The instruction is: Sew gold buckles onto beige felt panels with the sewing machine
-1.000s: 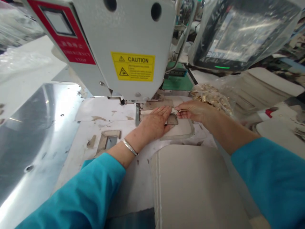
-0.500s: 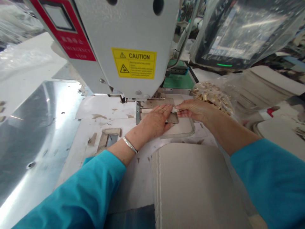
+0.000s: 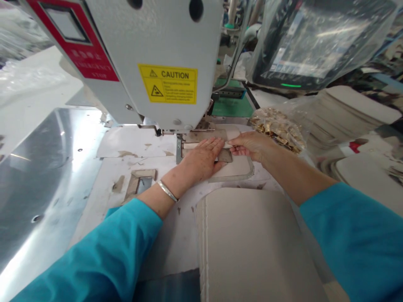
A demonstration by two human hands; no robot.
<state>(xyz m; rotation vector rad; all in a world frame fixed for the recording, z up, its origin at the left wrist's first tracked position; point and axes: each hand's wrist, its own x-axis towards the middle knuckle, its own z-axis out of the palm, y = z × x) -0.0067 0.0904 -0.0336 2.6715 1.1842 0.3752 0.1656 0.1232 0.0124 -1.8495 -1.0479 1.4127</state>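
My left hand lies flat, palm down, over a pale narrow strip and the grey-brown clamp plate around it. Its fingers are stretched out and point toward the right. Close beside those fingertips, my right hand pinches the right end of the strip between thumb and fingers. Beneath both hands rests a beige panel with rounded corners, partly covered by the plate. The sewing machine head stands just behind, and a metal bracket sits at the plate's left end.
A stack of beige panels lies in front of me. At the right are a plastic bag of gold-coloured metal pieces, more stacked panels and a plastic-wrapped screen. A small frame-shaped piece lies left of my wrist.
The whole view has shifted slightly, so everything appears a little further left. Both hands keep nearly the same place and hold on the strip and plate.
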